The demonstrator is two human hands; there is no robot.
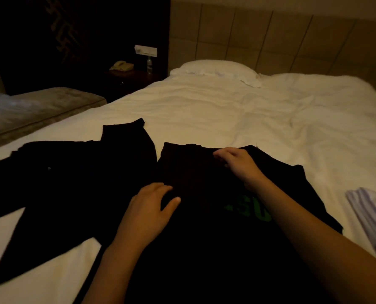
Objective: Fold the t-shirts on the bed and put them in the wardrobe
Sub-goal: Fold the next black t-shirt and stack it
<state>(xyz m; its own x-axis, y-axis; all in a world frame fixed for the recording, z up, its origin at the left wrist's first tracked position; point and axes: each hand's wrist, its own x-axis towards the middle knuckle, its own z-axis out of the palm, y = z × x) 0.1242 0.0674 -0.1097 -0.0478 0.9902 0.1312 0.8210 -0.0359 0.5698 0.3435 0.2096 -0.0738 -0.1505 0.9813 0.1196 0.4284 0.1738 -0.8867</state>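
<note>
Dim light blurs the fold lines, but the black t-shirt (204, 238) lies on the bed (226, 110) under both hands: left hand (149, 207) flat, fingers relaxed; right hand (237, 163) apparently pinching the collar edge.

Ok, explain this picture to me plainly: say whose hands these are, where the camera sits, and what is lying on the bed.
There is no machine here. A person wears one camera on the head, looking down at their own hands. The left hand rests on a black t-shirt with green letters; the right hand pinches its far edge. It lies on a white bed. A second black t-shirt lies spread beside it, and a pale folded cloth sits at the right edge. A pillow is at the head.
</note>
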